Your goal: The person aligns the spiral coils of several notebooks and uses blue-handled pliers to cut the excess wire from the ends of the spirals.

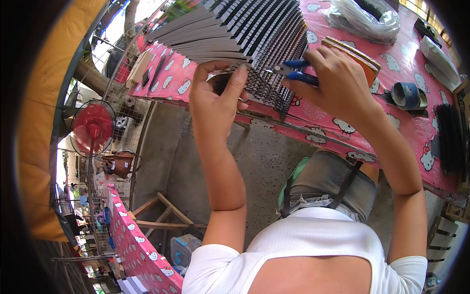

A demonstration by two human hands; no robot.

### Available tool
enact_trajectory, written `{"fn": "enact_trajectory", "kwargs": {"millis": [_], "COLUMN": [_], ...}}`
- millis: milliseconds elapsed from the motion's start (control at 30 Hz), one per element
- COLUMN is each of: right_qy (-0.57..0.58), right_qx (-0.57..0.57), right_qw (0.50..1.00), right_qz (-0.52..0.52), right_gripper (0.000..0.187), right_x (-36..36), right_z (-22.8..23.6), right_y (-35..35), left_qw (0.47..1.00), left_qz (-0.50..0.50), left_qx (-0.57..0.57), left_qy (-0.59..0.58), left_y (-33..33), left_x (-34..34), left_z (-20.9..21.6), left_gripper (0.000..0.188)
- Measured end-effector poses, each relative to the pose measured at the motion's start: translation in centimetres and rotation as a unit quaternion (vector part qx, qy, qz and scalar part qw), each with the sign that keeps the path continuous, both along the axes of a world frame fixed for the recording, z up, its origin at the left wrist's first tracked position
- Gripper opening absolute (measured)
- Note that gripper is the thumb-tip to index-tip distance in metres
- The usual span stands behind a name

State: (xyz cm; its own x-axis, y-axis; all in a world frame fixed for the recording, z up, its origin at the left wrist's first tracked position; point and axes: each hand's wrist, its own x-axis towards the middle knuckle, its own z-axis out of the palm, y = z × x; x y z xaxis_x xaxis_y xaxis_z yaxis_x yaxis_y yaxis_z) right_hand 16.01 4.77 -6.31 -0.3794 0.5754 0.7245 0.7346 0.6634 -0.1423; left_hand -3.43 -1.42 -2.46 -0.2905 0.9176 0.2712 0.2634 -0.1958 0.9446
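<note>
A large stack of spiral-bound notebooks (262, 32) with white pages and black coils lies fanned out on the pink patterned table. At its near corner my left hand (220, 95) is closed, thumb and fingers pinching the edge of the nearest notebook by the coil end; the exact grip is partly hidden. My right hand (338, 78) grips blue-handled pliers (303, 77) from the right. Their handles are spread apart, and the metal jaws point left at the coil ends, close to my left fingertips. Whether the jaws touch a coil I cannot tell.
Behind my right hand sits a small stack of boards (360, 61). To the right are a blue roll (407, 95), a bundle of black coils (448, 137) and a clear plastic bag (367, 24). A red fan (93, 127) stands at the left.
</note>
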Motion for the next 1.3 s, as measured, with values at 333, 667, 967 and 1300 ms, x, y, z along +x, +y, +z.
{"fn": "enact_trajectory", "kwargs": {"millis": [333, 667, 967, 1300], "right_qy": [-0.066, -0.094, 0.017, -0.034], "right_qx": [-0.175, -0.248, 0.082, -0.034], "right_qw": [0.982, 0.964, 0.996, 0.999], "right_qz": [-0.022, 0.000, 0.045, 0.012], "right_gripper": [0.050, 0.047, 0.048, 0.048], "right_x": [0.2, -0.5, -0.8, 0.2], "right_z": [0.7, 1.0, 0.2, -0.6], "right_y": [-1.5, -1.2, -0.1, -0.2], "left_qw": [1.000, 0.999, 0.998, 0.999], "left_qz": [0.006, 0.015, 0.017, 0.004], "left_qx": [-0.021, -0.026, -0.031, 0.002], "left_qy": [-0.011, 0.029, 0.059, 0.034], "left_y": [0.0, 0.2, 0.2, 0.5], "left_x": [-0.9, -0.5, 0.2, -0.1], "left_z": [-1.0, -1.5, -2.2, -2.9], "left_gripper": [0.040, 0.043, 0.040, 0.037]}}
